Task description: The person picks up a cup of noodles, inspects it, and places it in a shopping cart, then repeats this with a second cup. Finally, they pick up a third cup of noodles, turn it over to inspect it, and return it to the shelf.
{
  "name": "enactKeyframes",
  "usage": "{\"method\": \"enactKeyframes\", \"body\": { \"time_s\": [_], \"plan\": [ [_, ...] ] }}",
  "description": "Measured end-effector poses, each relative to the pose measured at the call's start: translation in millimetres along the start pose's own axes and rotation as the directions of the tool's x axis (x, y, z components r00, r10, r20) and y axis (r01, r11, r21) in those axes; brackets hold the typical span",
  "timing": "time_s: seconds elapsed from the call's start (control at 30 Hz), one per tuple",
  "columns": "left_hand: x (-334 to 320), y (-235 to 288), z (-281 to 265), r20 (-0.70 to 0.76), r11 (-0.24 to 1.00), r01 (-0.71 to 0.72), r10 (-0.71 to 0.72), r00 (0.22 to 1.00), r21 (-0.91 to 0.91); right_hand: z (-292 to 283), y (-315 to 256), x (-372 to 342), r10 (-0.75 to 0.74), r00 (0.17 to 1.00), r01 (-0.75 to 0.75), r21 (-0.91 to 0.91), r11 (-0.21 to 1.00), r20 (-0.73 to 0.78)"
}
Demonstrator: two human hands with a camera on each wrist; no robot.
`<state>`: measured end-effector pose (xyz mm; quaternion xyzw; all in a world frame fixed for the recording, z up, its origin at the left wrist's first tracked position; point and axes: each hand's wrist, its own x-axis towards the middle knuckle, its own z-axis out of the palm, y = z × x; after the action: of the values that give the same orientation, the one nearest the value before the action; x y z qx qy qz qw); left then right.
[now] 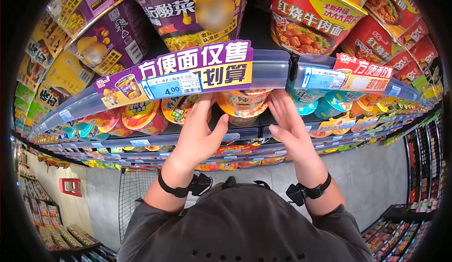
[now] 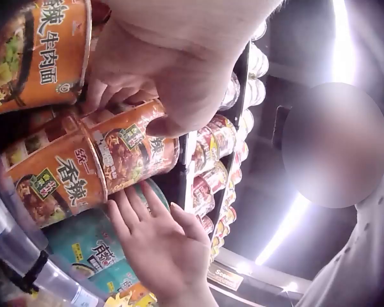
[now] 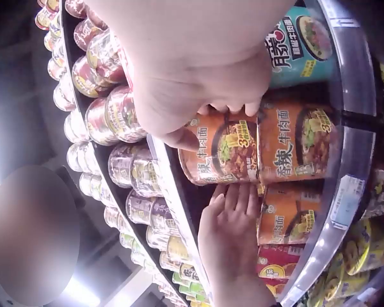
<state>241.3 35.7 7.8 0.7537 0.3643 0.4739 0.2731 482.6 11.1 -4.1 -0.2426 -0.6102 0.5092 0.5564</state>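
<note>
An orange spicy beef noodle cup [image 1: 243,102] stands between my two hands, its upper part hidden by the shelf's price strip in the head view. It meets a matching orange cup [image 3: 297,144] end to end in the right wrist view. My left hand [image 1: 201,129] lies along the cup's left side, fingers extended and partly hidden under the shelf edge. My right hand [image 1: 293,125] reaches up the other side, fingers straight and thumb apart. In the left wrist view, the right fingertips [image 2: 118,211] are right at the cup's side.
Above, purple noodle buckets [image 1: 193,14] and red ones [image 1: 315,19] line a shelf with a price strip [image 1: 188,76]. Teal cups [image 2: 93,246] neighbour the orange ones. More orange cups [image 3: 285,214] sit on the other side. A wire cart [image 1: 136,191] is below left.
</note>
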Motion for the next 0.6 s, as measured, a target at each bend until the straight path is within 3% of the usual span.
{"method": "enactKeyframes", "body": {
  "time_s": [0.3, 0.37, 0.57, 0.6],
  "plan": [
    [-55.6, 39.8, 4.9, -0.143, 0.999, 0.034, -0.038, 0.989, -0.032, 1.3, -16.0, -45.4, -0.012, 0.995, -0.005, 0.163, 0.987, 0.098],
    [-79.3, 50.2, 8.4, -0.162, 1.000, -0.025, 0.022, 0.987, -0.016, -2.1, -20.1, -63.9, -0.005, 0.986, -0.033, 0.221, 0.975, 0.167],
    [-166.6, 87.7, 33.9, -0.241, 0.991, 0.117, -0.131, 0.962, -0.071, -8.8, -17.6, -136.3, 0.063, 0.956, -0.168, 0.359, 0.918, 0.285],
    [-183.3, 93.1, 37.5, -0.218, 0.986, 0.167, -0.168, 0.961, -0.024, -11.3, -14.8, -149.7, 0.134, 0.938, -0.250, 0.359, 0.899, 0.319]
  ]
}}
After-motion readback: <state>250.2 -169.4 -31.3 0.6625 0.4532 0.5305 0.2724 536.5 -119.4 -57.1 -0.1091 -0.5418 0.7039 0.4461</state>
